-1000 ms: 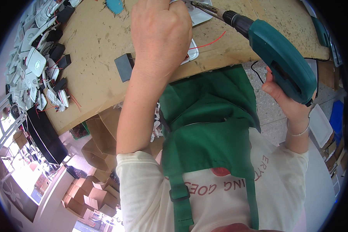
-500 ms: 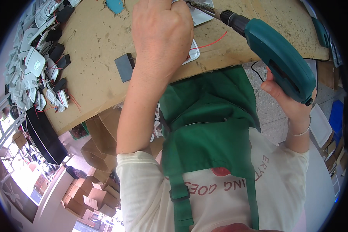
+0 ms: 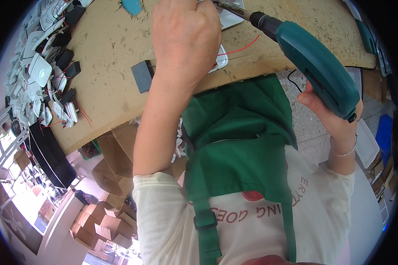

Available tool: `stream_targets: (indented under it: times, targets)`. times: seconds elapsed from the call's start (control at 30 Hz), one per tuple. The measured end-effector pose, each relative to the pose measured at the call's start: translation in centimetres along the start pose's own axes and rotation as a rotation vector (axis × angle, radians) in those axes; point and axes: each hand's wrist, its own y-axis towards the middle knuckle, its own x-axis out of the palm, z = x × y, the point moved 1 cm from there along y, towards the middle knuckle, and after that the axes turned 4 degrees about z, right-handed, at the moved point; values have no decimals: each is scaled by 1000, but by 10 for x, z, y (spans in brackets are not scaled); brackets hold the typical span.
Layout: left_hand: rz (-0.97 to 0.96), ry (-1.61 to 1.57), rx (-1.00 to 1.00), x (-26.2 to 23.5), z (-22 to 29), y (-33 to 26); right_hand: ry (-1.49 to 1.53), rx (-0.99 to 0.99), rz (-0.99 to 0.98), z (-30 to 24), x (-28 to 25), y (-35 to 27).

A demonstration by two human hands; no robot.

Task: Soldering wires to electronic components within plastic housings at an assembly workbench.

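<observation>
My right hand [image 3: 327,108] is wrapped round a teal soldering gun [image 3: 323,66], thumb showing on its near side. The gun's metal tip points to the upper left, close to the fingers of my left hand [image 3: 188,37]. That hand is closed with its back towards me, at the table's near part; its fingertips run out of the top of the picture, so what they hold is hidden. Under and beside it lie a white plastic housing [image 3: 223,57], partly covered, and a red wire [image 3: 243,49]. Another white piece [image 3: 232,17] sits beneath the gun's tip.
A black box-shaped part [image 3: 142,76] lies left of my left wrist on the cardboard-covered table [image 3: 106,79]. Many white housings [image 3: 40,70] with black blocks and red wires are heaped along the left edge. Cardboard boxes [image 3: 106,225] stand on the floor at lower left.
The soldering gun and my right hand have shifted very slightly; the gun's front end sits a little further left. My left hand stays in nearly the same place.
</observation>
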Motion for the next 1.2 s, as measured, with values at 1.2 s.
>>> stream_targets:
  times: [1.2]
  targets:
    - [-3, 10, 19, 4, -6, -1, -80, -140, -22, -2, -9, 2]
